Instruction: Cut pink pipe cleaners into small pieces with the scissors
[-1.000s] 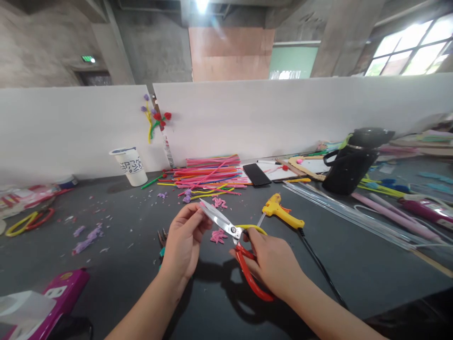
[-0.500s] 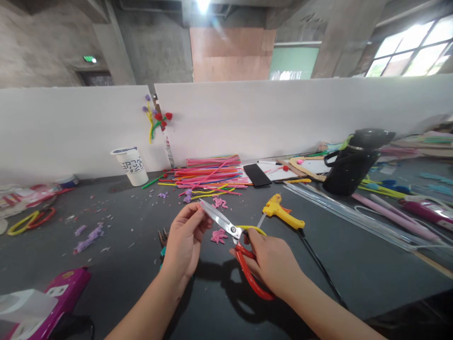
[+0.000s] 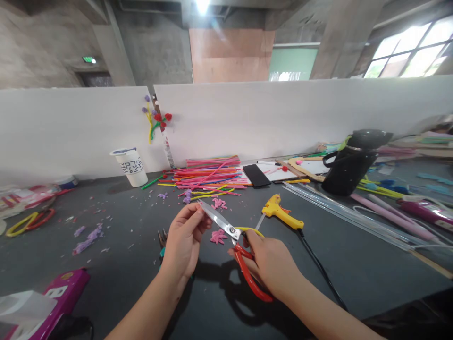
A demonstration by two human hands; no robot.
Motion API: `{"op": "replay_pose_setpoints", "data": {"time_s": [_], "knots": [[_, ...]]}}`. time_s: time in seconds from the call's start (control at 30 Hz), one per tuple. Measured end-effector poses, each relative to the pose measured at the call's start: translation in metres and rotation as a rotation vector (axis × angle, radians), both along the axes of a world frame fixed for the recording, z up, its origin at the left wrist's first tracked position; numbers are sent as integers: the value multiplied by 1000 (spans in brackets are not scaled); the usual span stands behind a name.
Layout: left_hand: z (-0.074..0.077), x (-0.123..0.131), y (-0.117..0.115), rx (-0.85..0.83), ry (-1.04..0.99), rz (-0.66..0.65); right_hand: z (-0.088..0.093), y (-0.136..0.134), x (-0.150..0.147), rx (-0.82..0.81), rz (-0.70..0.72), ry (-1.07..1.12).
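My right hand (image 3: 271,259) is wrapped round the red and yellow handles of a pair of scissors (image 3: 222,221), whose blades point up and left. Close to the blade tips, my left hand (image 3: 186,238) is closed in a pinch; whatever lies between thumb and forefinger is too small or hidden. Two little heaps of cut pink pieces, one nearer (image 3: 218,237) and one farther (image 3: 219,203), lie on the dark table around the blades. Partly covered by my left wrist is a tool with teal handles (image 3: 162,253).
A yellow glue gun (image 3: 283,213) with a black cord lies to the right. Behind are pink and red pipe cleaners (image 3: 208,174), a phone (image 3: 256,175), a white cup (image 3: 130,166) and a black jug (image 3: 354,163). At left are a purple power strip (image 3: 67,293) and second scissors (image 3: 30,223).
Almost nothing differs. Both hands and the scissors hold nearly the same place, and the view has shifted very slightly.
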State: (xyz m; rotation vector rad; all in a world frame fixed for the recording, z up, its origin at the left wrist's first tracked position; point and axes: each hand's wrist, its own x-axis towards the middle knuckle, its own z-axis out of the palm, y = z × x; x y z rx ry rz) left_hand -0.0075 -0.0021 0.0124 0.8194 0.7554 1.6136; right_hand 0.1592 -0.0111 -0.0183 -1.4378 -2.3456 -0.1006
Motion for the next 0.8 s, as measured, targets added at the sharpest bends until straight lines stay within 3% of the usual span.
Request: {"op": "replay_pose_setpoints", "data": {"time_s": [0.3, 0.47, 0.63, 0.8], "knots": [[0, -2, 2, -1, 54, 34, 2, 0, 2, 27, -20, 1], [0, -2, 2, -19, 71, 22, 4, 1, 2, -65, -82, 91], [0, 1, 0, -78, 107, -136, 6, 6, 4, -167, -137, 238], [-3, 9, -6, -174, 242, -436, 12, 6, -1, -495, -17, 755]]}}
